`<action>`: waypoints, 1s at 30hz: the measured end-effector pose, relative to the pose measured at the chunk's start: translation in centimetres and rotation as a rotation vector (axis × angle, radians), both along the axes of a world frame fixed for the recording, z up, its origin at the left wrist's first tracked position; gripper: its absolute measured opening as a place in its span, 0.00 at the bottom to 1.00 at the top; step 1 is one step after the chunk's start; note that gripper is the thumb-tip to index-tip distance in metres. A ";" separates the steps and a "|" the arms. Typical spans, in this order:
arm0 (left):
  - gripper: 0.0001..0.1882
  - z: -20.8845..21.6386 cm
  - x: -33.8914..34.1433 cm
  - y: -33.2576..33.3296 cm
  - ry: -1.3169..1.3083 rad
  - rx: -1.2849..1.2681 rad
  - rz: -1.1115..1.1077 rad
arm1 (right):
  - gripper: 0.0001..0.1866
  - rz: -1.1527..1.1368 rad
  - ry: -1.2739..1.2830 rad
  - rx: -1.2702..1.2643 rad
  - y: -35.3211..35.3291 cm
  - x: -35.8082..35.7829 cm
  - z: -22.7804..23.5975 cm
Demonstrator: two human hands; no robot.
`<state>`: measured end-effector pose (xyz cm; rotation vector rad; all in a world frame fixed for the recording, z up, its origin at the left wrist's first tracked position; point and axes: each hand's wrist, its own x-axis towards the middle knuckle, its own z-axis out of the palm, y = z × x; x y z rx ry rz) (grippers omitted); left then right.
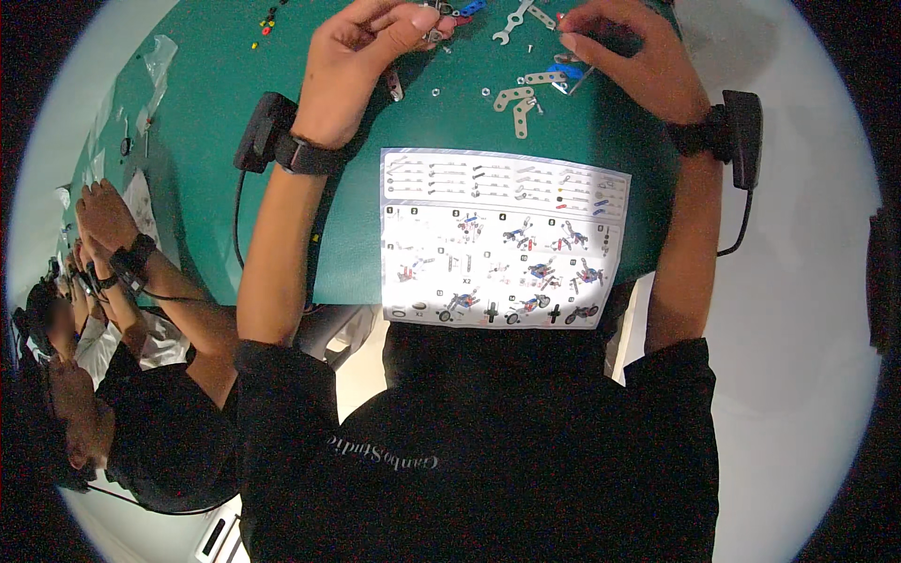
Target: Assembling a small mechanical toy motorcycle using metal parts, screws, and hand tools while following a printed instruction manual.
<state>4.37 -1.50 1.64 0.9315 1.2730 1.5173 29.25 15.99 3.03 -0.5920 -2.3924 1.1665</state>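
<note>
At the top edge, my left hand (361,66) is closed, thumb against fingers, around a small piece of metal and red parts (450,26), partly hidden by the fingers. A blue part (472,7) shows just beside it. My right hand (629,42) is at the top right with thumb and forefinger drawn together; what they pinch, if anything, is too small to make out. Below it lie a blue piece (565,72) and bent perforated metal strips (514,98). Between my hands is a small open-ended wrench (510,23). A perforated strip (394,86) lies under my left wrist.
A printed instruction sheet (497,202) lies at the green table's (347,239) near edge, overhanging it. Loose nuts (485,92) and a screw (529,48) are scattered between my hands. Small coloured pieces (267,28) sit farther left. People (141,422) work along the left side.
</note>
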 end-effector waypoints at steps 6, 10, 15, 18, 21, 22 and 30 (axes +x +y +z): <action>0.15 -0.8 -0.6 0.2 -0.053 0.016 -0.027 | 0.12 -0.004 -0.050 0.057 -0.4 -0.5 0.7; 0.14 0.2 0.1 -0.1 -0.017 0.004 -0.022 | 0.16 0.072 0.059 0.519 -2.6 -3.1 -0.3; 0.15 -0.5 -0.1 0.0 0.008 0.019 -0.046 | 0.14 0.061 -0.041 0.468 -2.8 -4.5 -0.9; 0.15 0.0 -0.1 -0.1 0.028 -0.027 -0.058 | 0.12 0.044 -0.069 0.406 -2.8 -4.7 -0.8; 0.16 0.9 0.5 -0.3 -0.003 -0.033 -0.081 | 0.11 0.038 -0.023 0.439 -2.8 -4.7 -1.0; 0.16 0.9 0.5 -0.3 -0.013 -0.029 -0.094 | 0.10 0.027 -0.050 0.453 -2.8 -4.8 -1.0; 0.16 1.2 0.8 -0.3 -0.006 -0.024 -0.102 | 0.10 -0.164 0.495 0.324 -2.1 -6.0 -2.2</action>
